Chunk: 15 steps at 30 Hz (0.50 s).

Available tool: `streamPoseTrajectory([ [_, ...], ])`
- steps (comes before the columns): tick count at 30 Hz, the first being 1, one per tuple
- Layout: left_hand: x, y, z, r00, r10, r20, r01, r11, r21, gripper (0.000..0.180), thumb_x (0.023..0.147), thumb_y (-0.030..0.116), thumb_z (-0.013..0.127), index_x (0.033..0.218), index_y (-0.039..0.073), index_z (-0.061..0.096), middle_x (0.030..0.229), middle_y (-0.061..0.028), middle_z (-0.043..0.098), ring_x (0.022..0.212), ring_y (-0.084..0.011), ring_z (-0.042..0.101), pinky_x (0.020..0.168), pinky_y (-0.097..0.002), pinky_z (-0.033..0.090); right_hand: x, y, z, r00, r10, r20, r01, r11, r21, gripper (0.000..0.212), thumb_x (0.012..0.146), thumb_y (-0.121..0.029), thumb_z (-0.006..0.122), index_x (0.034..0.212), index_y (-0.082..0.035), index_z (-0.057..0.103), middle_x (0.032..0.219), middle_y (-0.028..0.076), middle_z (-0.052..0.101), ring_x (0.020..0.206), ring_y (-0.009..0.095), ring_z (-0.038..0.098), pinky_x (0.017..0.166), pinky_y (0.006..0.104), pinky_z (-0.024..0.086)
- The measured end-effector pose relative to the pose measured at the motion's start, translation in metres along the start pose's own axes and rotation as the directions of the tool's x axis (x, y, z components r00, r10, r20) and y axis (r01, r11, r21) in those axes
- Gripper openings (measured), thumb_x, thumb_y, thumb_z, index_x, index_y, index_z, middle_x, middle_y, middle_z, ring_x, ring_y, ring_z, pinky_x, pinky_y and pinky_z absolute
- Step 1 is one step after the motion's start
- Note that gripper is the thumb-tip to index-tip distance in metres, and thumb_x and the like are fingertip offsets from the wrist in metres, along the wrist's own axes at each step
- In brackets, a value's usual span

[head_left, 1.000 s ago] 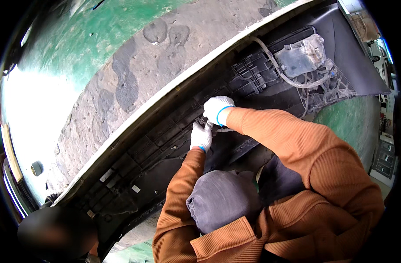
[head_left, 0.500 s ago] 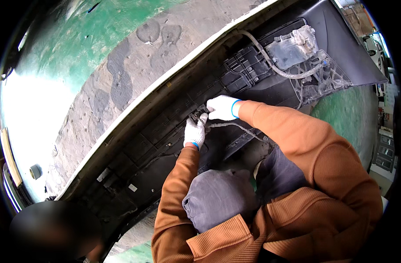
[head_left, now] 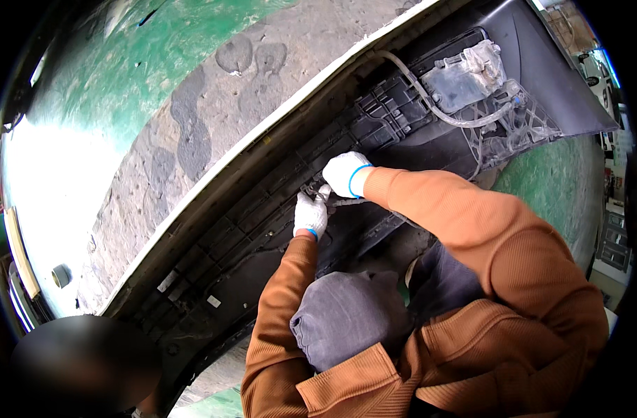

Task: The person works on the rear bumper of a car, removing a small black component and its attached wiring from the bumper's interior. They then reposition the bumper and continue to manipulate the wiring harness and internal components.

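A long dark car bumper (head_left: 224, 240) lies with its ribbed inner side up, slanting from lower left to upper right. Both my hands, in white knit gloves with blue cuffs, are close together over its middle. My left hand (head_left: 311, 212) is closed, thumb and fingers pinched at a small dark fitting on the wiring harness (head_left: 346, 202). Just to the upper right, my right hand (head_left: 344, 173) has its fingers curled down against the same spot. What its fingertips grip is hidden under the glove. The harness runs rightward beneath my right wrist.
A grey hose (head_left: 465, 120) loops past a dusty translucent reservoir (head_left: 461, 87) at the bumper's right end. Beyond the pale bumper edge lies worn grey and green floor (head_left: 214, 90). A roll of tape (head_left: 61, 276) sits at far left. A blurred person (head_left: 89, 366) is at lower left.
My right hand has shifted slightly left and turned, its wrist now covering part of the harness. My left hand stays almost in place.
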<state>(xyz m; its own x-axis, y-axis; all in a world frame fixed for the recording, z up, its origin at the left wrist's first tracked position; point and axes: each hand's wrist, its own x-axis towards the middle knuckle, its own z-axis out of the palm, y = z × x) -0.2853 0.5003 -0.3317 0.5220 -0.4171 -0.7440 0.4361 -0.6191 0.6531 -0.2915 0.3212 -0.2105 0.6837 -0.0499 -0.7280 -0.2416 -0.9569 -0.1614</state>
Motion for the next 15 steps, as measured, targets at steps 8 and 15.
streamPoseTrajectory([
  [8, -0.008, 0.014, -0.002, 0.992, 0.123, -0.005, -0.123, 0.99, -0.069, 0.054, 0.107, 0.04, 0.071, 0.139, 0.0, 0.057, 0.111, -0.0127, 0.074, 0.077, -0.0213, 0.075, 0.067, -0.0353, 0.062, -0.005, 0.002, 0.015, 0.997, 0.036, -0.07, -0.034, 0.999, 0.033, 0.03, 0.098, -0.024, 0.063, 0.111, -0.008, 0.084, 0.115, 0.018, 0.081, 0.109, 0.037, 0.078, 0.093, 0.0472, 0.062],
  [15, -0.007, -0.011, -0.005, 0.983, 0.182, 0.022, -0.174, 0.966, -0.192, 0.062, 0.102, 0.042, 0.076, 0.14, -0.003, 0.058, 0.113, -0.0214, 0.079, 0.106, -0.033, 0.076, 0.096, -0.0436, 0.057, -0.018, 0.002, 0.028, 0.947, -0.017, -0.32, 0.115, 0.95, 0.29, 0.03, 0.095, -0.022, 0.069, 0.121, -0.007, 0.067, 0.124, 0.024, 0.071, 0.118, 0.043, 0.069, 0.1, 0.0508, 0.057],
])
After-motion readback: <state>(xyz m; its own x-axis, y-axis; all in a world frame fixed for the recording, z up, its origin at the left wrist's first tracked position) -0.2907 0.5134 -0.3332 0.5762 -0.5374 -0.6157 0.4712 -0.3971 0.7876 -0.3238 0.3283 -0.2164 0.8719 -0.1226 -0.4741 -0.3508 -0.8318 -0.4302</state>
